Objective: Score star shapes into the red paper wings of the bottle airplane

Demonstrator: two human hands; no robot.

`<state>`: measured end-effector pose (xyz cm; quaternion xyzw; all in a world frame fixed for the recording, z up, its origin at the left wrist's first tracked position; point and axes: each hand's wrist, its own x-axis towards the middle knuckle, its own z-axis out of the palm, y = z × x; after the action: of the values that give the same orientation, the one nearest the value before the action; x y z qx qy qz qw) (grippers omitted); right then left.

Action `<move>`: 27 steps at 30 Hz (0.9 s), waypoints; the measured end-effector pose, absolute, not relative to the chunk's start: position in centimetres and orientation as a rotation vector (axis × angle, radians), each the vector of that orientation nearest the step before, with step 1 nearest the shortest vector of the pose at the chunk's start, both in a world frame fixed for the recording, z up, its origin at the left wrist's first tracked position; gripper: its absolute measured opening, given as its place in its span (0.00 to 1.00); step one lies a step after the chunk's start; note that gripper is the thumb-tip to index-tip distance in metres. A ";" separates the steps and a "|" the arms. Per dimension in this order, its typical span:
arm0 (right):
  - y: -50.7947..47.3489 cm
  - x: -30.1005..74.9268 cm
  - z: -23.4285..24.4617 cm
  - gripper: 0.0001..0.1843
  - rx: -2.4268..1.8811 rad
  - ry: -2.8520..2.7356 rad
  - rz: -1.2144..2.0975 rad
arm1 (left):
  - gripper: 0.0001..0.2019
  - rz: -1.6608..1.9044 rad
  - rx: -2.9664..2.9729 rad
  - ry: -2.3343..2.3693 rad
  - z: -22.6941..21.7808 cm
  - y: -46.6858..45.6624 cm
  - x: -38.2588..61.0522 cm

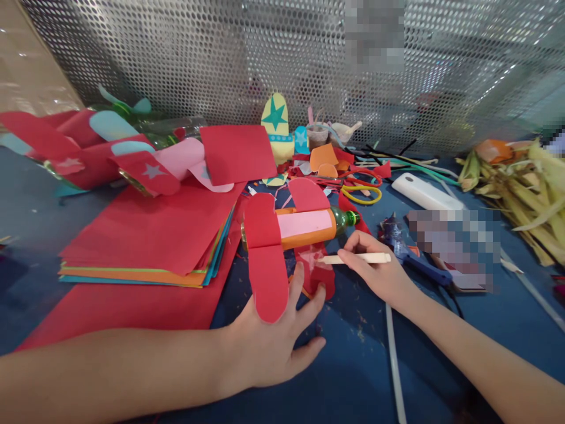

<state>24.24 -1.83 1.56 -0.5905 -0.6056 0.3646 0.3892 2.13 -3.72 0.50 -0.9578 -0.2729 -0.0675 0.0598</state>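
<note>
A bottle plane lies on the blue table: a green bottle wrapped in orange and pink paper, with red paper wings. My left hand rests flat beside it, fingers spread under the near red wing and touching a small red paper piece. My right hand is closed on a pale wooden stick. The stick's tip sits on that red piece, just below the bottle.
A stack of coloured paper sheets lies at left, with other paper planes behind it. Scissors, a blue glue gun, a white case, scraps and dried leaves crowd the right. A perforated metal wall closes the back.
</note>
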 end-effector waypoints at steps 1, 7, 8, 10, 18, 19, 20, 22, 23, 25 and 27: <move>-1.8 24.2 1.6 0.12 -1.503 -1.536 0.924 | 0.27 -0.209 -2.901 -0.818 0.5 -3.7 2.1; -1.9 24.3 1.4 0.12 -1.500 -1.537 0.934 | 0.27 -0.242 -2.901 -0.840 0.6 -3.8 2.1; -1.9 24.3 1.4 0.12 -1.500 -1.536 0.933 | 0.27 -0.236 -2.900 -0.838 0.6 -3.8 2.1; -1.8 24.3 1.4 0.12 -1.498 -1.542 0.931 | 0.27 -0.230 -2.901 -0.825 0.6 -3.8 2.2; -1.9 24.4 1.3 0.12 -1.514 -1.543 0.927 | 0.27 -0.254 -2.888 -0.818 0.6 -3.7 2.2; -1.9 24.4 1.3 0.12 -1.515 -1.545 0.929 | 0.27 -0.251 -2.890 -0.816 0.7 -3.7 2.1; -1.9 24.4 1.3 0.12 -1.516 -1.544 0.932 | 0.27 -0.247 -2.894 -0.812 0.7 -3.7 2.1; -1.9 24.5 1.2 0.12 -1.516 -1.539 0.938 | 0.26 -0.234 -2.898 -0.820 0.8 -3.7 2.2; -1.9 24.5 1.2 0.12 -1.514 -1.536 0.939 | 0.26 -0.222 -2.902 -0.822 0.8 -3.7 2.2; -1.9 24.4 1.2 0.12 -1.511 -1.536 0.935 | 0.27 -0.206 -2.912 -0.826 0.9 -3.7 2.2; -1.9 24.4 1.2 0.12 -1.514 -1.539 0.934 | 0.27 -0.206 -2.919 -0.852 0.8 -3.7 2.2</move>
<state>24.40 -1.90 1.22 -0.5940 -0.6041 0.3665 0.3846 2.21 -3.72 0.83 -0.9567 -0.2792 -0.0676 0.0468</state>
